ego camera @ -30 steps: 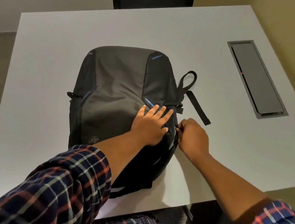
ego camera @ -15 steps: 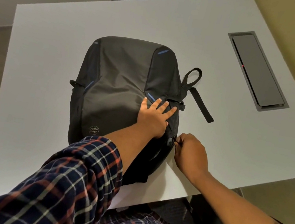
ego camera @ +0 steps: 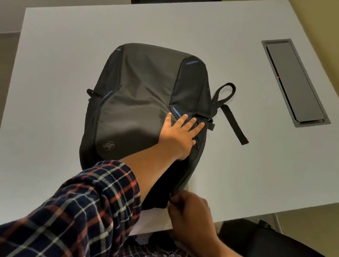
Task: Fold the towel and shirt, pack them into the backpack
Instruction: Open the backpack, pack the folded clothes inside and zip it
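Backpack (ego camera: pixel 136 105) lies flat in the middle of the counter (ego camera: pixel 65 48), with its near end right at the edge by my body. My left hand (ego camera: pixel 177 136) is spread flat on the right half of the front panel, fingers straight and pressing down, and the fabric creases away from my fingertips. So the shell is soft and gives under the palm, with nothing stiff about it. My right hand (ego camera: pixel 190 212) is down at the near right corner with its fingers curled in tight, pinching the bag's edge. I take it that's the zip pull, but it's blurred and hidden under my fingers, so I can't say for sure.

Neither towel nor shirt is in sight. The bag looks plump, so I judge they're inside, which would make a light, squashy load with nothing fragile in it.

Smooth fabric on a smooth counter will slide if I tug at the zip alone, so the flat left hand is what anchors it. Soft sides can also bunch at the corner, so I'd want the seam held taut there. For lifting, the loop (ego camera: pixel 226 93) on the right side is the place to grab, not the loose strap (ego camera: pixel 234 125) trailing beside it.
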Available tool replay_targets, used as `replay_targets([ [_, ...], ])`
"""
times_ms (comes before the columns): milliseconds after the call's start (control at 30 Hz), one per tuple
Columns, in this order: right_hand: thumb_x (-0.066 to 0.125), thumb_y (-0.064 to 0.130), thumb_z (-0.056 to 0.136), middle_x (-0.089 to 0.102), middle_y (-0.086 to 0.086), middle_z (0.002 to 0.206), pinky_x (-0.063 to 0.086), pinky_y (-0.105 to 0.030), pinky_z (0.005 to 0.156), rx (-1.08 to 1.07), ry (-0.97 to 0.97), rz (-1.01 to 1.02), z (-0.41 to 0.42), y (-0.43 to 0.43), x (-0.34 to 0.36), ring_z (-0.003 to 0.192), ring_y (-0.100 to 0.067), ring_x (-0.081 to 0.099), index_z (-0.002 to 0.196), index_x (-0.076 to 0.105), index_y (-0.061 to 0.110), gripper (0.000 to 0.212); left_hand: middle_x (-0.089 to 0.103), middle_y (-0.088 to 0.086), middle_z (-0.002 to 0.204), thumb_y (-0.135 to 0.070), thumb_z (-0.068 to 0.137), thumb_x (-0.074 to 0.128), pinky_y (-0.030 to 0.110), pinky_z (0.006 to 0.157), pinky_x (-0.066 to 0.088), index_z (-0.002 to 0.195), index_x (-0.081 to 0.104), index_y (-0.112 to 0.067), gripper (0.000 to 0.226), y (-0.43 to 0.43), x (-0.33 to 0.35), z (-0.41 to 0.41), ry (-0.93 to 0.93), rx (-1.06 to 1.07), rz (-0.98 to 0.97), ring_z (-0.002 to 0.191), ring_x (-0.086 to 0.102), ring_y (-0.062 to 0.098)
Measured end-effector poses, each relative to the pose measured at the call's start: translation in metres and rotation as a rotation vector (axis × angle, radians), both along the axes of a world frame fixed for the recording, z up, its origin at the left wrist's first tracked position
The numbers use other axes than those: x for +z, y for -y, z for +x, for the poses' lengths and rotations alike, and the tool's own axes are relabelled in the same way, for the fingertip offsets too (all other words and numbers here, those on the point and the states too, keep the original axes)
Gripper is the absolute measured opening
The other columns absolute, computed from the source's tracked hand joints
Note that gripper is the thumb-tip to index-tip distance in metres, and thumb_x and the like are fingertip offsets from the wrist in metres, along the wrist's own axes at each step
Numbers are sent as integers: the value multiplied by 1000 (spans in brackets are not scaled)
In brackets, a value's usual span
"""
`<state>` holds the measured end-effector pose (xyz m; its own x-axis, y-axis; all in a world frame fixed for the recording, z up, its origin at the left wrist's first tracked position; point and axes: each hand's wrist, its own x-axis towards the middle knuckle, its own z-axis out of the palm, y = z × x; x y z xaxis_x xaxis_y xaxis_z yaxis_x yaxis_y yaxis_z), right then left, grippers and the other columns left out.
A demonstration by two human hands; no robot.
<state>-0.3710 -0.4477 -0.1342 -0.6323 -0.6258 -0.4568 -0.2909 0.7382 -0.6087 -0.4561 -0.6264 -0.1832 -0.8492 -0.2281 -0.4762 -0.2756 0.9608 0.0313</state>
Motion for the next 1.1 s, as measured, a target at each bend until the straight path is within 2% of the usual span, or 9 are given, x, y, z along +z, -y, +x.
replay_targets([
  [100, 67, 25, 82, 62, 19, 70, 39, -15, 65, -70, 107, -37, -13, 1, -5, 70, -3, 59, 71, 61, 35, 17, 20, -3, 161, -25, 99, 39, 46, 120, 12, 154, 9, -29, 62, -8, 18, 29, -430, 23, 97, 148, 18, 19],
  [200, 70, 26, 83, 64, 16, 68, 40, -13, 62, -101, 204, -50, -12, -4, -8, 66, 0, 60, 72, 64, 33, 15, 53, -1, 140, -8, 86, 53, 34, 105, 39, 143, 42, -20, 60, -23, 40, 94, -755, -9, 243, 126, 50, 18],
  [333, 74, 23, 80, 69, 10, 69, 46, -17, 63, -162, 243, -130, -6, -6, -14, 67, 0, 64, 72, 67, 27, 12, 62, -6, 99, -31, 79, 59, 24, 66, 45, 125, 57, -25, 46, -48, 40, 177, -606, 35, 294, 83, 60, 13],
  [467, 71, 20, 79, 69, 6, 73, 53, -30, 71, -110, 180, -172, -3, -4, -16, 72, -5, 64, 74, 66, 24, 9, 61, -10, 86, -38, 76, 67, 18, 52, 39, 105, 62, -28, 32, -66, 33, 184, -491, 178, 361, 68, 60, 7],
  [533, 71, 23, 81, 70, 8, 79, 52, -30, 74, -55, 166, -184, -7, -3, -15, 78, -4, 64, 79, 68, 23, 3, 61, -7, 81, -28, 82, 64, 19, 52, 37, 90, 65, -23, 9, -68, 34, 173, -508, 222, 341, 66, 61, 12],
  [600, 68, 34, 82, 69, 13, 86, 51, -28, 76, 61, 129, -194, -14, -5, -11, 85, -3, 62, 86, 70, 29, 7, 65, -4, 85, -25, 90, 58, 22, 61, 43, 90, 66, -21, 9, -68, 35, 170, -505, 336, 366, 74, 62, 13],
  [733, 65, 36, 78, 62, 10, 105, 51, -31, 84, 304, -357, -280, -32, -4, -1, 105, -13, 57, 96, 60, 32, 19, 70, -12, 95, -29, 92, 61, 17, 81, 49, 103, 70, -28, 14, -73, 43, 175, -536, 652, 527, 87, 62, 1],
  [867, 75, 9, 77, 34, 5, 156, 40, -33, 110, 633, -560, -140, -45, 13, -11, 141, -15, 35, 146, 41, 29, 79, 72, -13, 87, -29, 90, 64, 18, 76, 51, 97, 72, -26, 11, -75, 51, 177, -561, 750, 537, 79, 64, 0],
  [1100, 89, 9, 64, 55, 3, 142, 35, -31, 105, 771, -716, -292, -55, 15, -33, 135, -15, 42, 131, 62, 24, 73, 72, -10, 80, -22, 89, 66, 19, 73, 55, 91, 73, -24, 8, -66, 68, 177, -528, 728, 591, 73, 66, 0],
])
